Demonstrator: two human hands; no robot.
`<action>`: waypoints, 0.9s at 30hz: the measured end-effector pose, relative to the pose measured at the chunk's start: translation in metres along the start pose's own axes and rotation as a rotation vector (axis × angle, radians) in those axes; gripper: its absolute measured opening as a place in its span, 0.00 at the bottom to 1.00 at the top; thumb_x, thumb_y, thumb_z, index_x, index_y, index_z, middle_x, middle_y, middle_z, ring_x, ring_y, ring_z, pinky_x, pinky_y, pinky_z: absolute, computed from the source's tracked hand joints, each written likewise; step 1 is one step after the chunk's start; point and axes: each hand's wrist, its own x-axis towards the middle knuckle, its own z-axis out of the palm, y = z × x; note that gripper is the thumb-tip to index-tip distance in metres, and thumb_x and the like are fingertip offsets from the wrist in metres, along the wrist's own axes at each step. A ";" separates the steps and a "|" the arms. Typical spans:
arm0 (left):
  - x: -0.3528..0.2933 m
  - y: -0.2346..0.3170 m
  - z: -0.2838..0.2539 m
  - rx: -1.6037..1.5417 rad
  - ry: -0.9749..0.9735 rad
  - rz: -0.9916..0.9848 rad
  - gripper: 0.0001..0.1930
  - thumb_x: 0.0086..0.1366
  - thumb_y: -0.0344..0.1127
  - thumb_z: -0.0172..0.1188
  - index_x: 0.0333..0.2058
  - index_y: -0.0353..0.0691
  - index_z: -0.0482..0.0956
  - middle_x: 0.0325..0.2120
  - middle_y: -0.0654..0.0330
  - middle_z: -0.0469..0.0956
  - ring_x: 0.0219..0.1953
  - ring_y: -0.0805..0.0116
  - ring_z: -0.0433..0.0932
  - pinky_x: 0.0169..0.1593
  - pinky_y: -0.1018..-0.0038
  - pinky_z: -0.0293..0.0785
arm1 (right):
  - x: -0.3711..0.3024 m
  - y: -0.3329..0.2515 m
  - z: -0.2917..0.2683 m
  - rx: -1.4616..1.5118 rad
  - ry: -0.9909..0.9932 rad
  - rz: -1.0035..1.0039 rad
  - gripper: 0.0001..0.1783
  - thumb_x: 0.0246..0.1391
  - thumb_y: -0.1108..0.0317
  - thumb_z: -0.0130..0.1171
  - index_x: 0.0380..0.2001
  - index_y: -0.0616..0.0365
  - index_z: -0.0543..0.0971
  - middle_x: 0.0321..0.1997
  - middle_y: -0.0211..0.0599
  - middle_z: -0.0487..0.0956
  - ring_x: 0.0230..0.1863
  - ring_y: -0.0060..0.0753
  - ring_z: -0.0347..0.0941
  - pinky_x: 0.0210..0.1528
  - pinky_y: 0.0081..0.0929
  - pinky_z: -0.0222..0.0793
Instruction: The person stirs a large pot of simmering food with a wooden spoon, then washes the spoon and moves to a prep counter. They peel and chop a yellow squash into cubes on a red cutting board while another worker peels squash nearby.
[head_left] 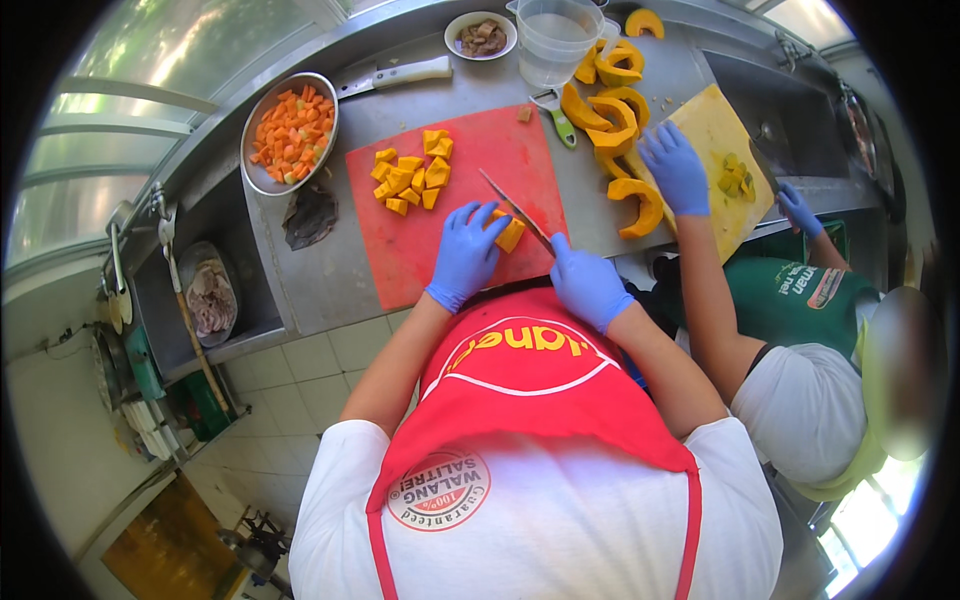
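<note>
A red cutting board [398, 252] lies on the metal counter before me. My blue-gloved left hand [466, 255] has its fingers closed on a piece of squash [511, 236] near the board's front edge. In my gloved right hand [590, 285] is the handle of a kitchen knife [518, 211]. Its blade points up and left across the board, right beside the held piece. Beyond my left hand sits a group of cut orange squash chunks [408, 180]. A small brownish scrap [524, 114] lies at the board's far right corner.
At left stand a bowl of diced carrots [247, 160] and a sink [262, 300]. Behind the board are a white-handled knife [410, 72], a small bowl [452, 35], a pitcher [548, 50] and a green peeler [562, 125]. Squash slices [640, 205] and a co-worker's gloved hand [675, 168] are at right.
</note>
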 end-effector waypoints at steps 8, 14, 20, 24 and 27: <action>-0.018 -0.012 0.014 -0.426 -0.189 -0.523 0.20 0.62 0.31 0.65 0.54 0.40 0.81 0.37 0.53 0.81 0.42 0.50 0.81 0.47 0.64 0.79 | -0.008 0.019 0.011 0.044 0.156 0.014 0.19 0.63 0.68 0.52 0.53 0.65 0.68 0.25 0.57 0.81 0.27 0.64 0.79 0.31 0.57 0.76; -0.032 -0.005 0.022 -1.161 -0.177 -1.123 0.19 0.62 0.28 0.66 0.53 0.34 0.80 0.39 0.50 0.81 0.40 0.62 0.82 0.43 0.69 0.81 | -0.011 0.006 0.004 0.132 0.089 0.051 0.14 0.62 0.69 0.51 0.48 0.63 0.67 0.26 0.58 0.81 0.29 0.66 0.79 0.33 0.58 0.76; -0.027 -0.004 0.018 -0.263 -0.033 -0.296 0.16 0.57 0.30 0.69 0.46 0.38 0.83 0.55 0.47 0.75 0.54 0.50 0.77 0.55 0.61 0.77 | -0.011 -0.005 0.003 0.128 0.006 0.047 0.13 0.62 0.68 0.51 0.46 0.62 0.65 0.26 0.58 0.81 0.30 0.65 0.81 0.34 0.57 0.77; -0.024 0.007 0.010 -0.337 -0.152 -0.315 0.15 0.57 0.32 0.71 0.44 0.40 0.85 0.53 0.49 0.76 0.56 0.47 0.73 0.60 0.58 0.73 | -0.013 -0.007 0.005 0.123 -0.002 0.018 0.13 0.62 0.68 0.51 0.47 0.62 0.65 0.26 0.56 0.82 0.30 0.64 0.81 0.36 0.57 0.77; -0.021 0.014 0.012 -0.350 -0.140 -0.344 0.13 0.57 0.32 0.71 0.41 0.40 0.85 0.52 0.49 0.77 0.55 0.48 0.75 0.58 0.59 0.75 | -0.014 -0.011 0.002 0.104 -0.021 0.032 0.14 0.62 0.67 0.52 0.47 0.61 0.65 0.27 0.56 0.82 0.31 0.63 0.82 0.37 0.57 0.77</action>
